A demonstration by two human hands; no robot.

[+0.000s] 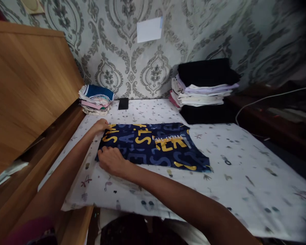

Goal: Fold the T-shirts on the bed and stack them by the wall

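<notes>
A navy garment with yellow and grey-blue lettering (153,146) lies flat and folded lengthwise on the white printed sheet (232,180). At its far left corner, my left hand (100,125) has its fingers closed on the fabric edge. My right hand (112,160) is at the near left corner, its curled fingers gripping the same short edge. The garment's wider end spreads to the right, untouched by either hand.
Folded clothes are stacked at the back left (97,99), beside a black phone (123,103). A taller clothes stack (206,85) stands back right against the patterned wall. A wooden panel (30,88) rises on the left; a white cable (267,98) runs at right.
</notes>
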